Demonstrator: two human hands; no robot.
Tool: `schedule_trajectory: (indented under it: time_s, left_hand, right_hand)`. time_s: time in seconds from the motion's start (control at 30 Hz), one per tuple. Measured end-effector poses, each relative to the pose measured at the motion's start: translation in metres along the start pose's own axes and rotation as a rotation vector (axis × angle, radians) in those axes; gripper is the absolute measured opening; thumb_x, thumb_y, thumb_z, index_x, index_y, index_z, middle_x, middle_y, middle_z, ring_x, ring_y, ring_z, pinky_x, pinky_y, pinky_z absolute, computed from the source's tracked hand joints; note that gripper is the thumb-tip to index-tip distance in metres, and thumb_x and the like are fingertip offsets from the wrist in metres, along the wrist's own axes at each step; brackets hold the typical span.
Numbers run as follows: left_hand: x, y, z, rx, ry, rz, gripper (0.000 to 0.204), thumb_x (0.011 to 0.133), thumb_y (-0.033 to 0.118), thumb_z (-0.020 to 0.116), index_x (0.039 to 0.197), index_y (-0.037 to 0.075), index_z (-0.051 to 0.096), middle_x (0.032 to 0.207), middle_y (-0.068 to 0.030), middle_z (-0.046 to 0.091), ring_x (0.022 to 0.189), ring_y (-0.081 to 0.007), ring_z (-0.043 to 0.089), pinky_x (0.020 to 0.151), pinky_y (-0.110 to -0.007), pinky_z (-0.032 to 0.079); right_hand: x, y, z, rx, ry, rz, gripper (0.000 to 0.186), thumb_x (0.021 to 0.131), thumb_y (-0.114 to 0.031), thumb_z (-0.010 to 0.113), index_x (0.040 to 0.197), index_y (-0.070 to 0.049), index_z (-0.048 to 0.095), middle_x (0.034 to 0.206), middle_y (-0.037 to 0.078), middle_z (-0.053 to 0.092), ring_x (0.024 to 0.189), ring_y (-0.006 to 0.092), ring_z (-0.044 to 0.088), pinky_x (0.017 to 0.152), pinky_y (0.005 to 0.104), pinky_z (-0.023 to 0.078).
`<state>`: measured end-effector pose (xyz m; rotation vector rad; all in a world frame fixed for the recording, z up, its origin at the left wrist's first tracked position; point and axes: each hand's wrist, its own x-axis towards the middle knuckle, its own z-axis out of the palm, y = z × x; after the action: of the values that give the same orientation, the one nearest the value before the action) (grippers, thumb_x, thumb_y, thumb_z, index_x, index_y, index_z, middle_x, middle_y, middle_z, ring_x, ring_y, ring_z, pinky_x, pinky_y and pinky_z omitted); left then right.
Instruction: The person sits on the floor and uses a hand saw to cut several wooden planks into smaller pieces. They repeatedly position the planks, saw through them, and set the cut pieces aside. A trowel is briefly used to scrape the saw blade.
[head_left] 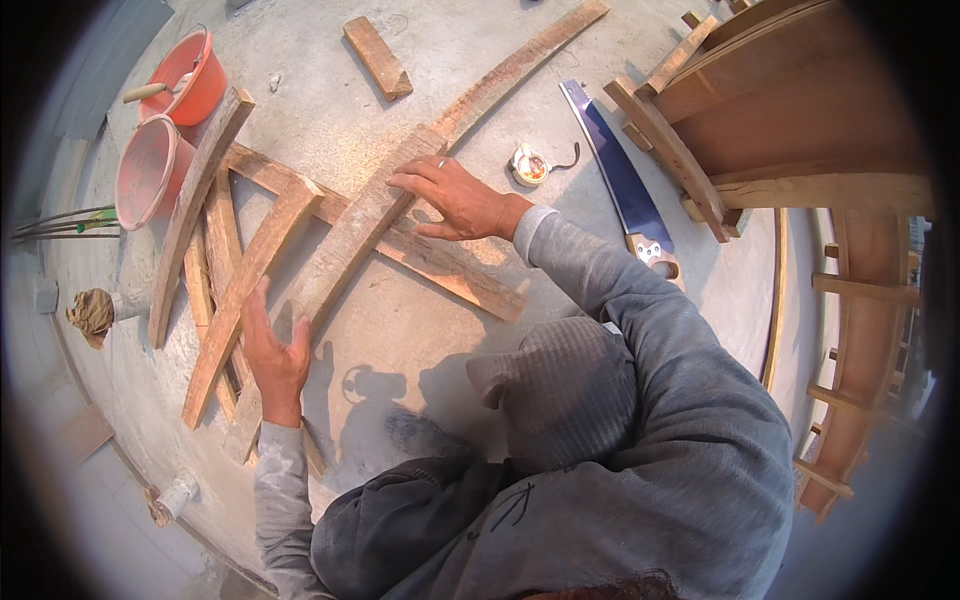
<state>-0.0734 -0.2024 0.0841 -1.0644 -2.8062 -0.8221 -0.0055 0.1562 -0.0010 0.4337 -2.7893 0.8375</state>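
In the middle, a plank, laid over a crosspiece on the floor. On its far part, the right hand; just beside its near end, the left hand (contact hard to tell). Beyond, a longer board running away to the right, with a short block left of that. Left of the plank, several timbers; farther left, a near bucket and, behind it, a far bucket with a handled tool in it. To the right, a tape measure, then a saw, then a wooden frame.
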Motion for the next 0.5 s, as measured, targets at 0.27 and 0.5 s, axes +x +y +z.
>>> schedule_trajectory:
  time_s: [0.27, 0.5]
  left_hand:
    - [0.115, 0.064, 0.110, 0.130, -0.292, 0.202, 0.095, 0.074, 0.028, 0.085, 0.151, 0.002, 0.035, 0.144, -0.0222, 0.048, 0.134, -0.0405, 0.047, 0.113, -0.047, 0.040]
    - [0.168, 0.099, 0.194, 0.384, -0.366, -0.163, 0.088, 0.071, 0.036, 0.089, 0.139, 0.003, 0.044, 0.133, -0.0196, 0.058, 0.126, -0.0345, 0.056, 0.101, -0.046, 0.049]
  right_hand:
    - [-0.369, 0.004, -0.062, -0.339, 0.304, 0.980, 0.046, 0.086, -0.023, 0.076, 0.123, -0.004, 0.055, 0.125, 0.021, 0.053, 0.120, 0.0416, 0.049, 0.098, 0.0518, 0.041]
    - [-0.442, -0.018, -0.073, -0.359, -0.108, 1.029, 0.055, 0.075, -0.023, 0.075, 0.123, -0.006, 0.054, 0.130, 0.019, 0.051, 0.126, 0.0411, 0.046, 0.105, 0.0585, 0.031]
